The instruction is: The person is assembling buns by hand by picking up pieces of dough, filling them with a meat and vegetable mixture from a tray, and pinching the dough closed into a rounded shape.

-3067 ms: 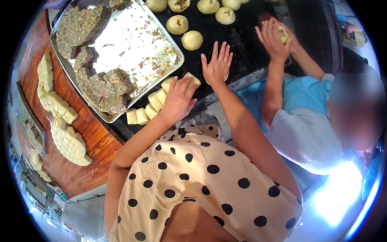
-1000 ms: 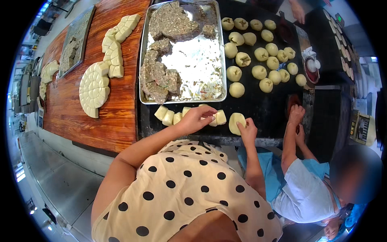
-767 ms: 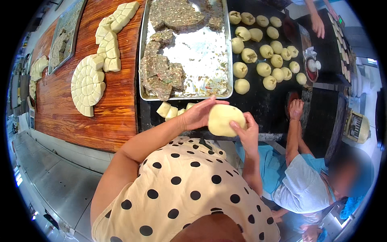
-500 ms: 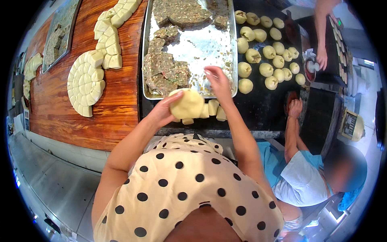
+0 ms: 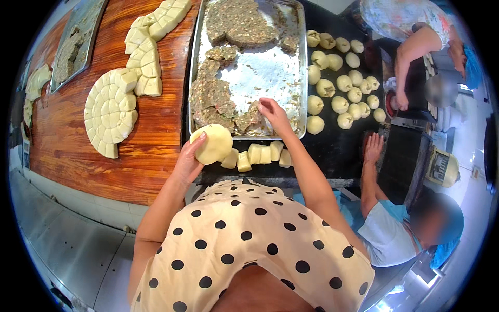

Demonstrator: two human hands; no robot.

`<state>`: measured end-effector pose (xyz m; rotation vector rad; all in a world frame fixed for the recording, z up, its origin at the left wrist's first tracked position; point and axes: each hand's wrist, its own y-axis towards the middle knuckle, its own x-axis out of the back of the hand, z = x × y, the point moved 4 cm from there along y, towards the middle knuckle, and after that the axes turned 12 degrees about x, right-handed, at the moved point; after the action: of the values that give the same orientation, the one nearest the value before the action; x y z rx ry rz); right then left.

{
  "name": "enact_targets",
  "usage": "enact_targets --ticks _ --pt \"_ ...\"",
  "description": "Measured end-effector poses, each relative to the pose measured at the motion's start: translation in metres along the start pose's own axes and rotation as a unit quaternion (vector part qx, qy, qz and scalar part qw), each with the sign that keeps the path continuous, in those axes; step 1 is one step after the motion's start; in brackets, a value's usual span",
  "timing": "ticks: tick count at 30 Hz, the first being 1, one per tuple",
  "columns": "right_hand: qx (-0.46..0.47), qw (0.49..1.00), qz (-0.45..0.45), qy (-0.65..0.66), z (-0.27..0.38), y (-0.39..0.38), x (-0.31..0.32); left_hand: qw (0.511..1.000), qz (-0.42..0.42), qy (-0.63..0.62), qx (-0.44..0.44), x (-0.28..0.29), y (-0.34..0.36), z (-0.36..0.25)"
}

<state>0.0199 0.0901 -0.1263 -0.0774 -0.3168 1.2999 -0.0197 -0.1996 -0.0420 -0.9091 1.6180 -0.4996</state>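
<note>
My left hand (image 5: pixel 188 162) holds a flattened round of pale dough (image 5: pixel 211 144) just above the table's near edge. My right hand (image 5: pixel 274 114) reaches into the metal tray (image 5: pixel 302 78), its fingers pinching the brownish minced filling (image 5: pixel 221 101) at the tray's near end. Several cut dough pieces (image 5: pixel 257 155) lie in a row between the tray and me, right under both hands.
Several filled dough balls (image 5: pixel 338 78) sit on the dark surface right of the tray. A cut dough disc (image 5: pixel 110 113) and dough strips (image 5: pixel 150 47) lie on the wooden counter (image 5: pixel 145 156). A small person (image 5: pixel 387 229) stands at my right; another person's arm (image 5: pixel 408 62) works far right.
My right hand passed the flattened dough to my left hand, then moved up into the tray to the filling. The left hand now carries the dough alone, shifted left.
</note>
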Motion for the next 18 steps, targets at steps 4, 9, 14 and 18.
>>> enact_targets --ticks 4,9,14,18 --pt "0.058 0.993 0.086 -0.063 0.004 -0.021 0.026 1.000 0.006 0.017 0.004 -0.010 0.015 -0.003" --pt "0.165 0.942 0.134 -0.259 0.011 -0.003 0.015 0.998 0.042 0.030 0.020 -0.046 0.018 -0.017" --pt "0.118 0.948 0.161 -0.249 0.023 0.024 0.003 0.998 0.043 0.051 0.016 -0.052 0.033 -0.021" --pt "0.207 0.917 0.162 -0.300 0.027 0.029 0.000 0.997 0.029 0.072 0.028 -0.053 0.043 -0.029"
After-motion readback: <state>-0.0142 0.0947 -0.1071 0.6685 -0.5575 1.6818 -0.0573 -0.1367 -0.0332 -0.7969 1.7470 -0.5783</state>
